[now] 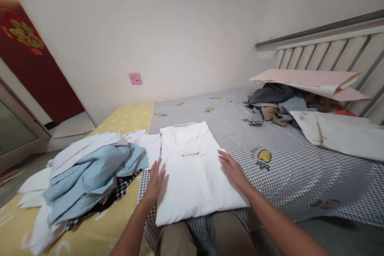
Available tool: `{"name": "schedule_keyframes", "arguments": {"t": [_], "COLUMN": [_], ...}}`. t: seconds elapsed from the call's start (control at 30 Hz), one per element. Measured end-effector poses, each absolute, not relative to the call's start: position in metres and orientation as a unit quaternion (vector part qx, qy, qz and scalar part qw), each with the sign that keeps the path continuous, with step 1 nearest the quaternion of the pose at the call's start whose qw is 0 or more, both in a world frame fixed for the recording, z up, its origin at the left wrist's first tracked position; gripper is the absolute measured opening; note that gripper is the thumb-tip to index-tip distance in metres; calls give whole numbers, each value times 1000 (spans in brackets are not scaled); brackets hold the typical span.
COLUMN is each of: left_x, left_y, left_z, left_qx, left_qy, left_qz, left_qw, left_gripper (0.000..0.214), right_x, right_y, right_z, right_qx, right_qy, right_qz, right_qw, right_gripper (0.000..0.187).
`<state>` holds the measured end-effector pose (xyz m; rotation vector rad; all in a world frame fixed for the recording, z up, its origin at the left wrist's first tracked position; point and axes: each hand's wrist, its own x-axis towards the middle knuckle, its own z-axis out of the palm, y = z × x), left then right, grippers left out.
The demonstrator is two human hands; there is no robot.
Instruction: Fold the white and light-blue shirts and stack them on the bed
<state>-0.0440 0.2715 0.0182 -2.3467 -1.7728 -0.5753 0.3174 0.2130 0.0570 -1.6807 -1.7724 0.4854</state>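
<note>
- White cloth [188,186] looks soft, light.
- I'd hold its left and right sides.
- My left hand [155,182] and right hand [234,171] are there, fingers spread.

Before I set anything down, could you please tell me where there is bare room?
The widest free patch is the checked sheet between the white garment and the grey clothes. A smaller one is the yellow sheet between the clothes pile and the wall. It is crowded by the railing and just left of the left hand.
</note>
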Motion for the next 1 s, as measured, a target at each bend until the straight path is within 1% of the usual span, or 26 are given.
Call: {"name": "schedule_keyframes", "arguments": {"t": [0.03, 0.07, 0.1, 0.17, 0.23, 0.33, 0.47, 0.57, 0.6, 0.7, 0.77, 0.83, 0.9, 1.0], "left_x": [-59, -75, -90, -114, -128, -127, -98, -76, -70, -60, -58, -59, -61, -62], "left_y": [265, 255, 244, 220, 200, 187, 188, 192, 193, 202, 210, 218, 224, 233], "left_z": [17, 14, 11, 3, 2, 15, 41, 46, 45, 37, 33, 31, 30, 31], "left_qx": [-774, -771, -775, -797, -810, -816, -891, -923, -926, -922, -917, -918, -916, -901], "left_qy": [-596, -596, -590, -559, -539, -521, -395, -322, -316, -352, -382, -392, -400, -428], "left_qz": [-203, -210, -213, -203, -179, -131, -65, -31, -23, -5, -1, -6, -18, -43], "left_qw": [75, 77, 80, 101, 147, 214, 215, 210, 204, 160, 112, 56, 1, -61], "left_gripper": [55, 55, 53, 49, 47, 52, 73, 74, 76, 86, 83, 72, 63, 55], "right_x": [339, 360, 381, 416, 437, 441, 419, 402, 398, 391, 390, 391, 390, 385], "right_y": [200, 187, 173, 148, 132, 127, 144, 160, 165, 178, 185, 190, 193, 196], "right_z": [53, 46, 37, 17, -4, -22, -14, 3, 8, 14, 13, 12, 12, 18], "right_qx": [-648, -654, -655, -646, -615, -550, -493, -471, -466, -468, -489, -509, -522, -542], "right_qy": [-662, -655, -656, -687, -725, -777, -825, -856, -866, -875, -863, -849, -837, -812], "right_qz": [164, 94, 24, -71, -137, -173, -144, -90, -63, 26, 63, 81, 99, 141], "right_qw": [339, 367, 374, 324, 279, 253, 237, 192, 171, 119, 111, 116, 128, 164], "right_gripper": [60, 58, 56, 53, 54, 63, 77, 84, 81, 64, 58, 56, 53, 42]}}
